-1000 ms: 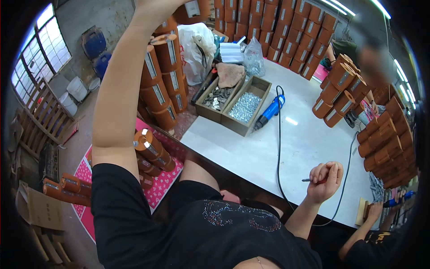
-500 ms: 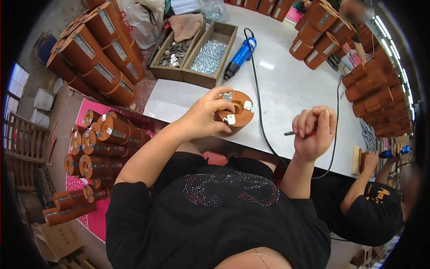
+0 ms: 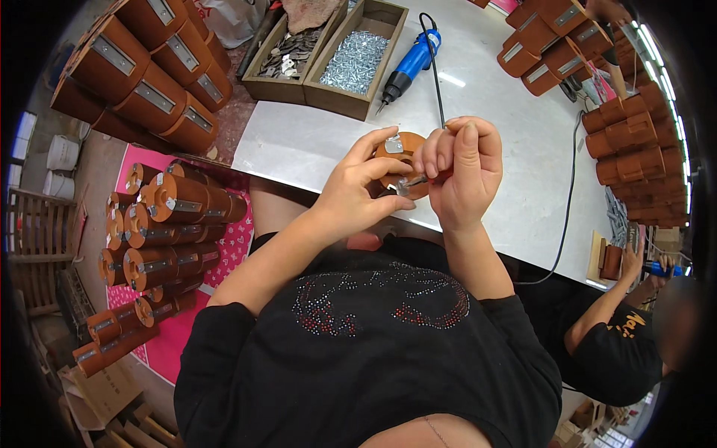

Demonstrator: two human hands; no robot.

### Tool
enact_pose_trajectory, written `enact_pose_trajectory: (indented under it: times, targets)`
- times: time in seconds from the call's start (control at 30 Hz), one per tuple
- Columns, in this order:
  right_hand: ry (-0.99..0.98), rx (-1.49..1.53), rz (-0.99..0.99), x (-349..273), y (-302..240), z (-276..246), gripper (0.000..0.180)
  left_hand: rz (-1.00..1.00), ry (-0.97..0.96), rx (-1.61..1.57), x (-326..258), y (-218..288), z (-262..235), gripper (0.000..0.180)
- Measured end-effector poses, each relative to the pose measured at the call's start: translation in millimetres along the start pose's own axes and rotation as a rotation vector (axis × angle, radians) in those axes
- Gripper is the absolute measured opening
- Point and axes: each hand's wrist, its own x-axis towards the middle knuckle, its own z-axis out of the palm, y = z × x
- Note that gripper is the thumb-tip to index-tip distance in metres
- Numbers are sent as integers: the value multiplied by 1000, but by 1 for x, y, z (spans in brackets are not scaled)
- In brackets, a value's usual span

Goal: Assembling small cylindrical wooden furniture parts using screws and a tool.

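Note:
On the near edge of the white table stands a reddish-brown wooden cylinder (image 3: 413, 142) with a hole in its top. My left hand (image 3: 347, 187) grips it from the left, fingers on the top and the thumb at the near side. A small metal tab (image 3: 393, 144) sits on its top by my left fingertips. My right hand (image 3: 467, 175) is closed round a slim dark-tipped tool (image 3: 417, 181) with a bit of red showing; its kind is mostly hidden. The tool's tip meets the cylinder's top near another metal piece (image 3: 401, 187), beside my left thumb.
A blue corded electric screwdriver (image 3: 411, 67) lies beyond the cylinder. A wooden box of screws (image 3: 355, 63) and a box of metal plates (image 3: 287, 63) stand at far left. Stacked brown cylinders (image 3: 160, 82) flank the table. A co-worker's arm (image 3: 609, 299) is at right.
My right hand has moved left with the tool, from above the bare table to the cylinder's top. My left hand keeps its hold on the cylinder. The view has shifted slightly.

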Motion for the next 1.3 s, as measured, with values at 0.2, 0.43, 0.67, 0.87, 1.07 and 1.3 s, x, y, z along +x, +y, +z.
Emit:
enact_pose_trajectory:
  times: [0.2,0.43,0.67,0.87,1.07,1.3]
  targets:
    - [86,-7,2,5,-1,-6,16,1,-44,-59,-1,-6,-5,36]
    - [54,1,-20,4,1,-3,15,15,-86,-23,1,-7,-8,34]
    - [-59,-143,-48,-2,7,-4,17,40,23,14,-3,-2,3,32]
    - [-54,-65,-103,-5,4,-6,13,94,86,104,-6,-6,9,34]
    - [-54,-102,-122,-6,5,-8,13,87,107,93,-5,-6,10,34]
    - [-226,-118,-87,0,-3,-13,12,120,80,84,-5,-2,6,31]
